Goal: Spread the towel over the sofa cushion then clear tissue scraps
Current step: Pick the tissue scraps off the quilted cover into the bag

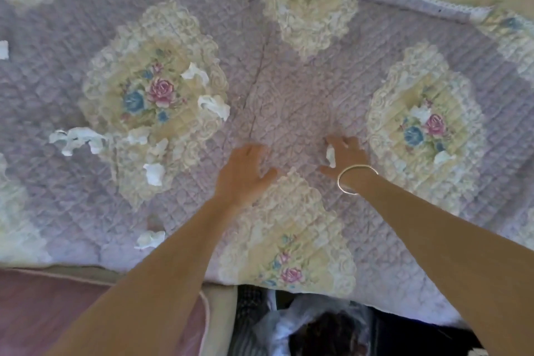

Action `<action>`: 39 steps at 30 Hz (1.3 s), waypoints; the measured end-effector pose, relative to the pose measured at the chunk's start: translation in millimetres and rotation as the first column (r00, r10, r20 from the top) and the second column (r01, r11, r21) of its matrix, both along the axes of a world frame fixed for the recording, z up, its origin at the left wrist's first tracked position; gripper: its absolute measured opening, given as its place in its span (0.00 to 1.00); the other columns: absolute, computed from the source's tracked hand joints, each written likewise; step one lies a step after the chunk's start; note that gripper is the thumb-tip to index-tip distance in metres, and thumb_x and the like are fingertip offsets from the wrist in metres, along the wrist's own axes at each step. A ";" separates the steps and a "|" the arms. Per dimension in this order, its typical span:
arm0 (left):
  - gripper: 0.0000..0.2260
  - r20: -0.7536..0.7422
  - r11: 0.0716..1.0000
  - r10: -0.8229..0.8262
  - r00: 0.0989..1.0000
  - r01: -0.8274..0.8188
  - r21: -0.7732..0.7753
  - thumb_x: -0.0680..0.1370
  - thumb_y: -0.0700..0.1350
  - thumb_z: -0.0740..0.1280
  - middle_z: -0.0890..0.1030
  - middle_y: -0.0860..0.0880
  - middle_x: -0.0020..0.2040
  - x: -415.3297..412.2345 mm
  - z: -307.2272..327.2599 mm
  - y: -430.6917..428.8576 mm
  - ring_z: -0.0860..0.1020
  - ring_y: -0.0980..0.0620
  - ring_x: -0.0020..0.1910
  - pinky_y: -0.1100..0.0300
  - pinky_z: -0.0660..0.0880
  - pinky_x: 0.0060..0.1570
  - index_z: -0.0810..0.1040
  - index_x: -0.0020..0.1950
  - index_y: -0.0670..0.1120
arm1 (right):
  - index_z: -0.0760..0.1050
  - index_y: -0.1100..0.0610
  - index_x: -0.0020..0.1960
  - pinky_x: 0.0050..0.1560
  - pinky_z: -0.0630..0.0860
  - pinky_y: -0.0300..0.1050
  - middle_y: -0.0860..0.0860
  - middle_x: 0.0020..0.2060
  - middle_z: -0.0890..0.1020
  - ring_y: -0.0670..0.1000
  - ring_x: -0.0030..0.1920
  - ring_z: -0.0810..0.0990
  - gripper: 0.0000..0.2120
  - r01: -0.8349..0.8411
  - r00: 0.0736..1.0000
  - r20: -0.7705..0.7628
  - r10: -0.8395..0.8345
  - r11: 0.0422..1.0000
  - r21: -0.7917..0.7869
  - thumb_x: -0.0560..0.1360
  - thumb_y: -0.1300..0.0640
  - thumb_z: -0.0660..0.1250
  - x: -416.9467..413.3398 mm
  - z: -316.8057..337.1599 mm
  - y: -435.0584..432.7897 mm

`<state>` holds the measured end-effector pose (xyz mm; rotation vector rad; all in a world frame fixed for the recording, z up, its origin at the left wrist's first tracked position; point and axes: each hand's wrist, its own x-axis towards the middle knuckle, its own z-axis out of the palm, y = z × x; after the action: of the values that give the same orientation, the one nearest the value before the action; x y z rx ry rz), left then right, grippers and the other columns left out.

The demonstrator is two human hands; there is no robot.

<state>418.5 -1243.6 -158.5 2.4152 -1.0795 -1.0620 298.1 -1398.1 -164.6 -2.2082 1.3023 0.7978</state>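
Both bare forearms reached over the lilac quilted floral towel (289, 101) spread across the sofa cushion, left hand (245, 173) flat and empty, right hand (345, 156) pinching one of the light, crumpled white tissue scraps (330, 156), likely easily torn.

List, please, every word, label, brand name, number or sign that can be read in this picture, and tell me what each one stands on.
None: no readable text shows anywhere in the view.
The quilted floral towel bears only printed roses and lace-like patterns, no letters.
The tissue scraps are plain white.
The bangle on the right hand shows no engraving that can be made out.
The plastic bag below the cushion edge is too blurred to tell.
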 end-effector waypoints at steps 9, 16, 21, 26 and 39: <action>0.14 0.511 0.970 0.241 0.825 -0.215 -0.111 0.71 0.43 0.66 0.77 0.38 0.57 27.1 -33.4 50.2 0.76 0.36 0.55 0.45 0.70 0.55 0.76 0.55 0.40 | 0.73 0.63 0.58 0.54 0.73 0.50 0.61 0.55 0.79 0.60 0.55 0.77 0.12 0.055 0.950 0.307 -0.050 0.998 -0.007 0.79 0.63 0.54 36.0 -12.9 45.6; 0.16 0.478 0.962 0.239 0.845 -0.272 -0.002 0.72 0.36 0.70 0.75 0.35 0.60 69.1 -45.7 103.5 0.76 0.33 0.53 0.43 0.76 0.47 0.73 0.59 0.38 | 0.72 0.59 0.61 0.53 0.75 0.51 0.58 0.56 0.80 0.59 0.54 0.78 0.12 -0.290 0.917 0.312 0.248 0.952 0.096 0.79 0.61 0.56 86.4 -4.4 120.8; 0.14 0.406 0.965 0.225 0.886 -0.260 0.031 0.71 0.27 0.68 0.75 0.34 0.52 93.4 -44.7 129.8 0.79 0.36 0.38 0.53 0.74 0.26 0.73 0.54 0.36 | 0.65 0.59 0.68 0.50 0.74 0.51 0.58 0.61 0.72 0.60 0.57 0.76 0.18 -0.636 0.749 0.374 0.547 0.752 0.173 0.79 0.58 0.55 100.8 -1.8 204.2; 0.05 0.597 0.982 0.188 0.780 -0.138 -0.129 0.74 0.36 0.63 0.78 0.38 0.47 105.0 -62.6 168.5 0.78 0.39 0.39 0.53 0.75 0.31 0.72 0.49 0.40 | 0.73 0.49 0.63 0.33 0.77 0.44 0.56 0.53 0.79 0.57 0.38 0.83 0.22 -0.772 0.577 0.388 0.719 0.635 -0.026 0.70 0.51 0.68 115.6 -35.3 262.5; 0.18 0.475 0.803 0.584 0.659 -0.554 -0.219 0.80 0.49 0.58 0.71 0.36 0.61 161.2 -32.4 164.9 0.77 0.35 0.45 0.52 0.67 0.34 0.67 0.65 0.38 | 0.75 0.65 0.49 0.19 0.65 0.37 0.63 0.57 0.77 0.54 0.22 0.74 0.16 -0.431 0.655 0.564 0.503 0.861 -0.269 0.64 0.64 0.76 197.0 -17.4 195.6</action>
<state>579.7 -1078.6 -190.9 2.7743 -0.3652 -0.1520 495.1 -1202.5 -182.0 -2.6152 0.4517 0.0908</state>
